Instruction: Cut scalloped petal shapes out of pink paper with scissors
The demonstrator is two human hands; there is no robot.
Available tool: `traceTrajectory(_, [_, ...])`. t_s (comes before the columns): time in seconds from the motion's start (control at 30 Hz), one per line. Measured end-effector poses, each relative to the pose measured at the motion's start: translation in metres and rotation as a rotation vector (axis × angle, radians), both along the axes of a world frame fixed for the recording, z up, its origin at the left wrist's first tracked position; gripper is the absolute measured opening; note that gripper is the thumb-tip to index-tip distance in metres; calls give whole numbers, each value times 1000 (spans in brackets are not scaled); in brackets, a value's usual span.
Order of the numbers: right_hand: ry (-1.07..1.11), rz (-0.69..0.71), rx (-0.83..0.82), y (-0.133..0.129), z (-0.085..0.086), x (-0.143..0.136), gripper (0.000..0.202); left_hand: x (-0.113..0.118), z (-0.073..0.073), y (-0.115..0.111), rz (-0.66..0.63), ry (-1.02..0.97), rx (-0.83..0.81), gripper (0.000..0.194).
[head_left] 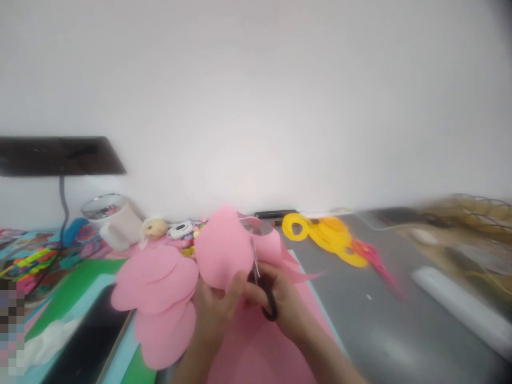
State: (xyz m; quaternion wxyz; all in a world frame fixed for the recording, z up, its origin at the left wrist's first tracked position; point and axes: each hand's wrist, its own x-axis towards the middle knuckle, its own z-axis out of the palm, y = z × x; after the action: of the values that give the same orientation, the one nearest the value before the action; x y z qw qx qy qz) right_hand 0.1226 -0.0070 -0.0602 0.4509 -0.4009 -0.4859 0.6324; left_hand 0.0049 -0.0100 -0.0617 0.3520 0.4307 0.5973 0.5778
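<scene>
In the head view my left hand (218,304) is closed on a rounded pink paper piece (224,248), which stands upright with a pointed top. Black-handled scissors (271,304) are in my right hand (278,298), their blades pointing up along the right edge of that piece. A curled pink offcut (267,246) hangs just right of the blades. Beneath both hands lies a large pink sheet (260,352). Several overlapping pink cut-outs (160,282) are spread left of my left hand.
Yellow paper rings and shapes (326,234) and pink scissors (376,264) lie on the grey table (360,330) at right. A white mug (120,226), green sheet (80,293) and dark tablet-like object (90,336) are at left. A white bar (460,309) lies far right.
</scene>
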Motion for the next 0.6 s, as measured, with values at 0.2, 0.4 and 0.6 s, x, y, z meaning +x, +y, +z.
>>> traceTrajectory(0.2, [-59,37,-15,-2,5,0,30,2,10,0,145,-56,-66,34])
traceTrajectory(0.4, [-48,98,31,1,4,3,34,-1,7,1,198,2,-120,31])
traceTrajectory(0.6, [-53,94,49,2,2,3,37,-1,8,0,160,-8,-104,33])
